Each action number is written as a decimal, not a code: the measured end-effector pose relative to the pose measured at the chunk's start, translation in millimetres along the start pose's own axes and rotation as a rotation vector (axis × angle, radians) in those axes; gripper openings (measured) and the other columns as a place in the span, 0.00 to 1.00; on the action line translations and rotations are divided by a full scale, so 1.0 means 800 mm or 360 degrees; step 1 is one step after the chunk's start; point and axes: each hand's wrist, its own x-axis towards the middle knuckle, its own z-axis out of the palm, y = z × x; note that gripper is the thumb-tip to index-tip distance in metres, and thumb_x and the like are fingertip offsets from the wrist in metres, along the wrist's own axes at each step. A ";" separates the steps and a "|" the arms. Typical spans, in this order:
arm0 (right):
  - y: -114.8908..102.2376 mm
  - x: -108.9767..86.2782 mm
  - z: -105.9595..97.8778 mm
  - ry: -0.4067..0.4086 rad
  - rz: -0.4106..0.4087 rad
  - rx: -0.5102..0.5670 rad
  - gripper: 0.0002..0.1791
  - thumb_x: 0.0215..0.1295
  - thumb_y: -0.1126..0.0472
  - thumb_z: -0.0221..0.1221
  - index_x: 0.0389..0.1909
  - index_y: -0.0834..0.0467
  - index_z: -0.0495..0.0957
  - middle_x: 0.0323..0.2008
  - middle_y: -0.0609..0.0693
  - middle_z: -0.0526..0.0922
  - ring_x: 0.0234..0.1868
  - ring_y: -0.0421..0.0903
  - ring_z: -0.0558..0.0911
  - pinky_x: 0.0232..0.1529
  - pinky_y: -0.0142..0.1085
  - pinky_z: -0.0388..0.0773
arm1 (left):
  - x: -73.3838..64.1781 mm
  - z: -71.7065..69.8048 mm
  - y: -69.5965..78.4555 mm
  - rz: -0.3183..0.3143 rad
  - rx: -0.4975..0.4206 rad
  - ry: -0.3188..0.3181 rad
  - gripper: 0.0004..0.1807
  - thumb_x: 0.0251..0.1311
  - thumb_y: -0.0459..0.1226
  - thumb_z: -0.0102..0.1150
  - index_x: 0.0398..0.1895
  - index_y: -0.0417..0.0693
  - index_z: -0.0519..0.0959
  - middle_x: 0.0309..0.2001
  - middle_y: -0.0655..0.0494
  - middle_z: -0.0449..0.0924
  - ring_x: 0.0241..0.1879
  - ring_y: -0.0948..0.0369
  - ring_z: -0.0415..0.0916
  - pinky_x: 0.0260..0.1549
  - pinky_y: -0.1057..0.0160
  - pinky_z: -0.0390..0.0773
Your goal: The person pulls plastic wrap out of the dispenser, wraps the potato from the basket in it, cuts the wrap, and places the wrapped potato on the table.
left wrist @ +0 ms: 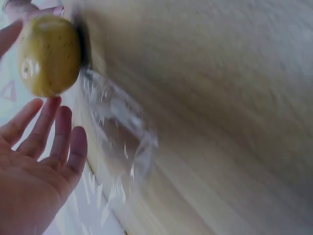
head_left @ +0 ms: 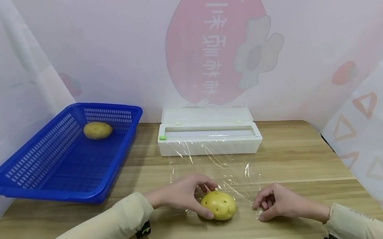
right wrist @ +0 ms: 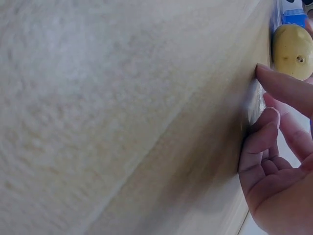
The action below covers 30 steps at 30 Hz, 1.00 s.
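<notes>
A: Where is the potato (head_left: 220, 206)?

B: On the wood-grain table (head_left: 299, 157), between the two hands; the left hand (head_left: 185, 194) is beside it, thumb at one side and fingers curved round the other, parted to its width in a loose hold.

A: And the right hand (head_left: 282, 201)?

B: Its fingers are curled in towards the thumb, pinching a gathered edge of clear cling film (head_left: 226, 171); the rest of the film stretches over the table towards the white dispenser box (head_left: 210, 148), whose lid (head_left: 207, 115) stands raised; whether film runs under the potato, I cannot tell.

A: Anything to the left?

B: A blue plastic basket (head_left: 82, 169) with slotted sides; a second potato (head_left: 98, 130) lies in its far end.
</notes>
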 end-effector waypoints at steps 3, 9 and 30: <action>0.001 0.000 0.000 -0.0001 -0.0012 0.0014 0.12 0.48 0.63 0.75 0.34 0.58 0.85 0.24 0.51 0.78 0.23 0.34 0.72 0.22 0.24 0.71 | 0.005 0.005 -0.001 0.0046 0.0036 -0.0022 0.39 0.36 0.50 0.83 0.56 0.49 0.79 0.43 0.67 0.78 0.42 0.66 0.76 0.45 0.63 0.76; 0.002 -0.001 0.000 -0.0024 -0.0058 0.0043 0.11 0.49 0.63 0.75 0.33 0.58 0.86 0.24 0.47 0.78 0.24 0.34 0.73 0.23 0.24 0.70 | 0.009 0.007 0.000 0.0059 0.0039 0.0011 0.32 0.38 0.48 0.82 0.50 0.52 0.80 0.40 0.68 0.79 0.41 0.66 0.76 0.43 0.65 0.77; 0.010 -0.001 0.003 -0.0025 -0.0410 -0.0130 0.04 0.56 0.64 0.71 0.32 0.54 0.87 0.25 0.45 0.79 0.27 0.36 0.75 0.25 0.31 0.75 | 0.004 -0.003 -0.021 -0.0061 0.0240 0.0320 0.50 0.40 0.53 0.79 0.65 0.41 0.68 0.57 0.49 0.72 0.52 0.55 0.73 0.53 0.52 0.74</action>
